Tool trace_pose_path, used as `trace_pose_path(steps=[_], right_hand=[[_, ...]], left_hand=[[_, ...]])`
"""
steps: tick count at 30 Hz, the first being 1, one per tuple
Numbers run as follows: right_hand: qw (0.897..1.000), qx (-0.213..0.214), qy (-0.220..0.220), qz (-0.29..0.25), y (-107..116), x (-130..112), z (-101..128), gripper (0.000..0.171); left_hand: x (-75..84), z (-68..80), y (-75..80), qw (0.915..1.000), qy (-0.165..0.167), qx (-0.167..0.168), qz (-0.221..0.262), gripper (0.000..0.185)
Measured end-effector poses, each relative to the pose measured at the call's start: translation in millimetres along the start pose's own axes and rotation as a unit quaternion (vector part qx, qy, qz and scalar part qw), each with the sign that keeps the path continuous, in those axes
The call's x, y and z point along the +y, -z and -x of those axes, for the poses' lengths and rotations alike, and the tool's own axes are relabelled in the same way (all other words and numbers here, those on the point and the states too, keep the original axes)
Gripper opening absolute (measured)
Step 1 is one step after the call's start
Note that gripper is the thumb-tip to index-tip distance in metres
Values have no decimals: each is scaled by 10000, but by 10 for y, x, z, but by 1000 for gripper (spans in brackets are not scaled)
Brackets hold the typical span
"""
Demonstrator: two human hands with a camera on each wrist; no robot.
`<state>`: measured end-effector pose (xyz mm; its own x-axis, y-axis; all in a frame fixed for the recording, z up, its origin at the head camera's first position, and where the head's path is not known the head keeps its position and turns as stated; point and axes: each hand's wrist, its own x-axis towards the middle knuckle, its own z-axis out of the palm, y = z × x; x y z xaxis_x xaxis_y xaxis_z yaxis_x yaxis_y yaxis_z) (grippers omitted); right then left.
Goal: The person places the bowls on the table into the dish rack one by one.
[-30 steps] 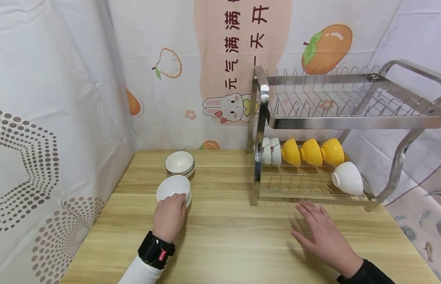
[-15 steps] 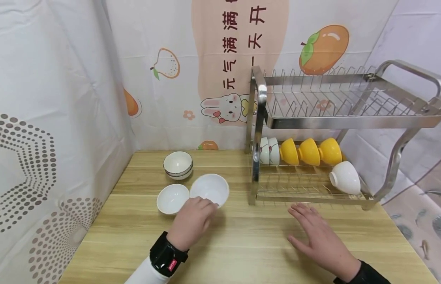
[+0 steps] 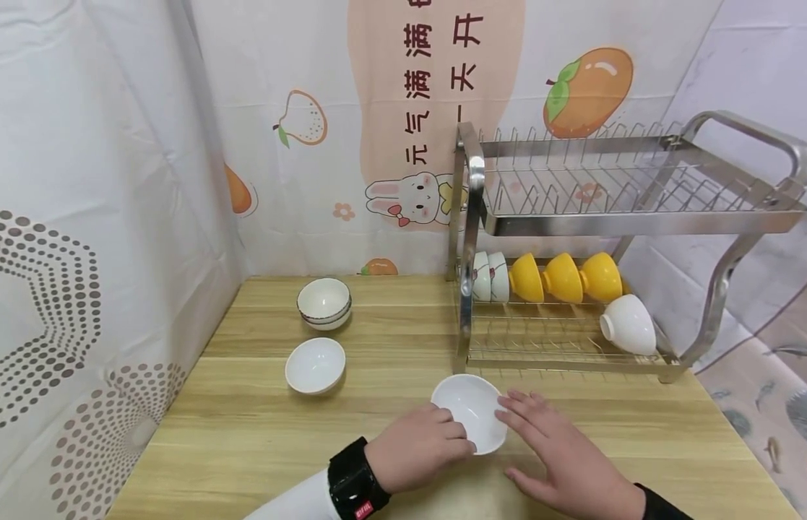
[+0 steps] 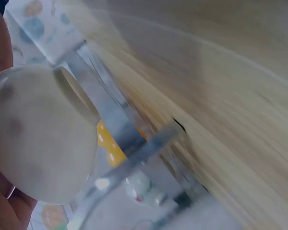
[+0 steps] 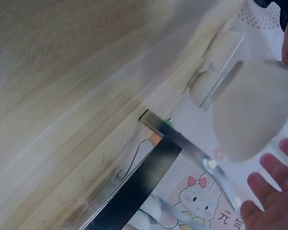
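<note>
My left hand (image 3: 450, 433) grips a plain white bowl (image 3: 471, 408) by its near rim, just above the wooden table (image 3: 390, 462) in front of the dish rack (image 3: 631, 220). The bowl's underside fills the left of the left wrist view (image 4: 38, 139). My right hand (image 3: 533, 433) lies with straight fingers at the bowl's right side. I cannot tell whether it touches the bowl. In the right wrist view the bowl (image 5: 252, 115) hangs above the right hand's fingertips (image 5: 271, 189).
A second white bowl (image 3: 315, 365) sits on the table at the left, with a stack of dark-rimmed bowls (image 3: 324, 302) behind it. The rack's lower tier holds two patterned bowls (image 3: 488, 276), three yellow bowls (image 3: 559, 278) and a white bowl (image 3: 627, 325). Curtains close off the back and left.
My left hand lifted the top white bowl off the one at the left and carried it right, to the front of the rack. My right hand slid left to meet it.
</note>
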<state>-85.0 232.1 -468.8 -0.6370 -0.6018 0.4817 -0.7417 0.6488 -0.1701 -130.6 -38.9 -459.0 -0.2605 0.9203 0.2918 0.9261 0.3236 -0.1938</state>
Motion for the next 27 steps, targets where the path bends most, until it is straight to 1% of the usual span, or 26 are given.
trace_pose_path(steps=[3,6,12,15,20,22,27], right_hand=[[9992,61,389,-74,-25,-31,4,65],[9975,79,696,-106,-47,-44,23,58],[9937,75,1080,-283,-77,-32,26,27],[9929,130,1138,-307,-82,-25,29,26],[9935,152,1093,-286,-72,-22,41,20],[9935,142,1090,-282,-64,-20,41,21],[9935,149,1107,-220,-49,-7,44,29]], left_hand=[[51,-63,-6,9999,-110,-25,54,8],[82,-104,4,9998,-154,-62,60,10],[116,-148,6,9996,-252,-135,-17,12],[129,-158,-10,9995,-296,-137,-34,11],[133,-179,4,9994,-322,-113,-48,10],[130,-188,17,9994,-319,-126,-34,10],[121,-214,0,9994,-326,-138,-15,9]])
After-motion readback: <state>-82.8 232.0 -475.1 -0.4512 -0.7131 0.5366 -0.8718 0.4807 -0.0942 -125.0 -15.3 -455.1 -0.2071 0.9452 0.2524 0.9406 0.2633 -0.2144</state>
